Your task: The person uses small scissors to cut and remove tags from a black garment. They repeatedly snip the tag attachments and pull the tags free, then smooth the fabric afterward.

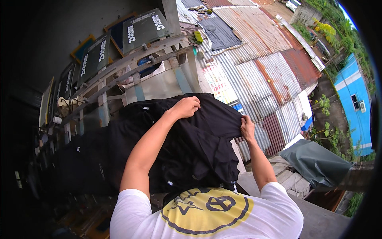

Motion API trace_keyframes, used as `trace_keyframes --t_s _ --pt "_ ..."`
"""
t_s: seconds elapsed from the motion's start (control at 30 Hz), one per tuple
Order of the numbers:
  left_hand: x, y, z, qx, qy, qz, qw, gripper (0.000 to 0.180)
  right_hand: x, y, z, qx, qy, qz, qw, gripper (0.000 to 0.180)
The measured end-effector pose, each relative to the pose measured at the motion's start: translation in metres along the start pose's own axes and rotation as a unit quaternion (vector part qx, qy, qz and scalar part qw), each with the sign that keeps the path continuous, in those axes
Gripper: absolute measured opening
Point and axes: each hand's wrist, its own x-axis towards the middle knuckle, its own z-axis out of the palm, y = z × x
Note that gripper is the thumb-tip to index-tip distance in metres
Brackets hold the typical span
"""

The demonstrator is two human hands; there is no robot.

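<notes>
Frames (95,55) with dark printed panels lean in a row at my far left, propped behind a pale wooden railing (131,65). Black garments (95,155) hang draped over that railing below them, a dark row running toward me. My left hand (187,106) rests on top of the black shirt (199,143) heaped in the middle, its fingers curled into the cloth, gripping a fold. My right hand (246,127) pinches the same shirt's edge at the right side, fingers closed on the hem and drawing it taut. As I judge it, several pieces are already laid out along the rail, while this one is only partly spread, bunched and wrinkled under my arms. Containers I cannot make out; nothing like a basket or tub shows. Beyond my right hand lie rusty corrugated roofs (270,67), a grey-green tarp (318,163) on a ledge, and a blue building (354,103) at the far right.
</notes>
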Motion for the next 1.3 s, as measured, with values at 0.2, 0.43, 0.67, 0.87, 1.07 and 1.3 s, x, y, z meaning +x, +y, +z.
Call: trace_keyframes --t_s 0.2,0.43,0.67,0.87,1.07,1.3 --pt "-0.038 0.019 -0.042 -0.221 -0.256 0.015 0.941 0.030 -0.023 -0.098 -0.045 -0.102 0.062 -0.145 0.982 0.025" --pt "-0.047 0.023 -0.067 -0.218 -0.267 0.061 0.937 0.021 -0.136 -0.241 -0.087 -0.049 -0.278 -0.286 0.916 0.044" --pt "-0.028 0.047 -0.073 -0.280 0.013 -0.024 0.960 0.012 -0.065 -0.209 -0.118 0.166 -0.337 -0.050 0.925 0.027" --pt "0.011 0.034 -0.044 -0.189 0.218 -0.023 0.957 0.010 0.040 -0.141 -0.142 0.167 -0.517 -0.016 0.839 0.052" --pt "0.036 -0.002 -0.009 -0.132 0.312 -0.066 0.938 0.010 0.066 -0.074 -0.123 0.443 -0.425 0.074 0.786 0.046" --pt "0.049 -0.022 0.022 -0.022 0.258 -0.155 0.953 0.017 0.067 -0.039 -0.068 0.553 -0.258 0.222 0.760 0.029"
